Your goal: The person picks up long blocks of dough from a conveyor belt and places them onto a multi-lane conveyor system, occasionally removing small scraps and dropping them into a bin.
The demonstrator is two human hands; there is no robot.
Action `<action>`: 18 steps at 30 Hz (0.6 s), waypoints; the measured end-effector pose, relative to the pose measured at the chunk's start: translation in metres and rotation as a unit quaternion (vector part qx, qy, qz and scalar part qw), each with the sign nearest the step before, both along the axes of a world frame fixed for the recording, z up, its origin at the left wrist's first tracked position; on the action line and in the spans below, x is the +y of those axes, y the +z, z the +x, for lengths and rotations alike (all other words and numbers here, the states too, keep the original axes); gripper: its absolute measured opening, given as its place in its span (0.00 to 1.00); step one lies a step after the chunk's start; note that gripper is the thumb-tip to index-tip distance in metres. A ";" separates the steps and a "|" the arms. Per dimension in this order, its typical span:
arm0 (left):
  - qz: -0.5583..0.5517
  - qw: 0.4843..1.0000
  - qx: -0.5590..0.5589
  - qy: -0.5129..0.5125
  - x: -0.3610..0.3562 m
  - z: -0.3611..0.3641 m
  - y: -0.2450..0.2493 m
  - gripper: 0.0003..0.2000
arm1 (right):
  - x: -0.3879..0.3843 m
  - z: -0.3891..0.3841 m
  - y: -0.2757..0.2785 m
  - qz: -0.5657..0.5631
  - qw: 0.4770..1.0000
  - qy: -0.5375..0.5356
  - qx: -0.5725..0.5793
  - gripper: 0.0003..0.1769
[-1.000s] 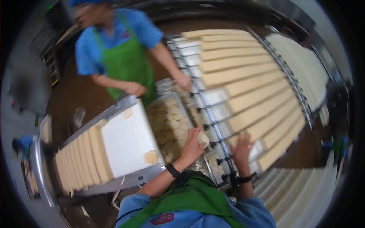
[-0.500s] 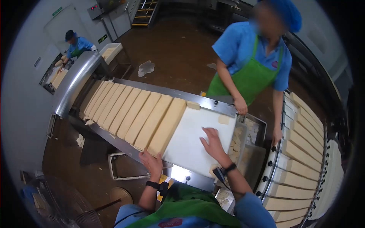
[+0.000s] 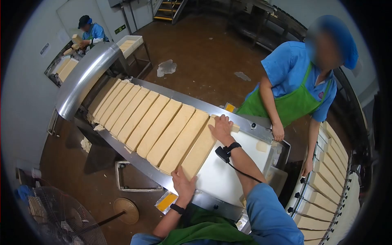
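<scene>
Long pale dough-like stacks (image 3: 159, 128) lie side by side across a conveyor. My left hand (image 3: 183, 185) grips the near end of the rightmost stack (image 3: 200, 153). My right hand (image 3: 222, 130) is on the far end of that same stack, fingers curled over it. A small pale piece (image 3: 235, 128) lies just right of my right fingers. The white belt surface (image 3: 241, 163) shows to the right of the stack.
A co-worker (image 3: 294, 81) stands at the right, one hand on the conveyor's end, the other by a second conveyor (image 3: 322, 192) of pale stacks. Another person (image 3: 92, 32) works far left. A metal hood (image 3: 87, 77) spans the belt; a fan (image 3: 65, 216) stands lower left.
My right hand has moved from above the white belt to the rightmost stack's far end. My left hand remains at the near end. The view has shifted, and the stacks sit further along the belt.
</scene>
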State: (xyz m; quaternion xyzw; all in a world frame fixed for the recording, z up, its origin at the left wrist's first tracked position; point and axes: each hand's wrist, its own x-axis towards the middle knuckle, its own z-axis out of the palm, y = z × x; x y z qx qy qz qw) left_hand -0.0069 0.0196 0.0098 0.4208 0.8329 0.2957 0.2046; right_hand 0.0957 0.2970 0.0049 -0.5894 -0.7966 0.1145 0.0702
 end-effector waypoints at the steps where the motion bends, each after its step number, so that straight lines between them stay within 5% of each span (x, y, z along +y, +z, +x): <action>1: -0.011 1.000 0.001 0.000 0.002 0.002 0.002 0.42 | 0.000 0.001 -0.002 0.007 1.000 0.010 -0.009 0.28; 8: -0.035 0.995 0.044 -0.081 0.011 0.006 0.008 0.42 | -0.044 0.094 -0.013 0.054 0.997 -0.002 0.046 0.29; 13: -0.032 0.964 0.036 -0.263 0.024 0.003 0.017 0.42 | -0.130 0.187 0.020 -0.043 0.959 -0.230 0.157 0.33; 16: -0.133 0.942 0.054 -0.304 0.034 0.005 0.024 0.42 | -0.160 0.199 -0.009 0.158 0.962 -0.208 0.079 0.30; 18: -0.095 0.940 0.097 -0.313 0.035 0.008 0.002 0.42 | -0.169 0.182 -0.019 0.131 0.953 -0.248 0.117 0.30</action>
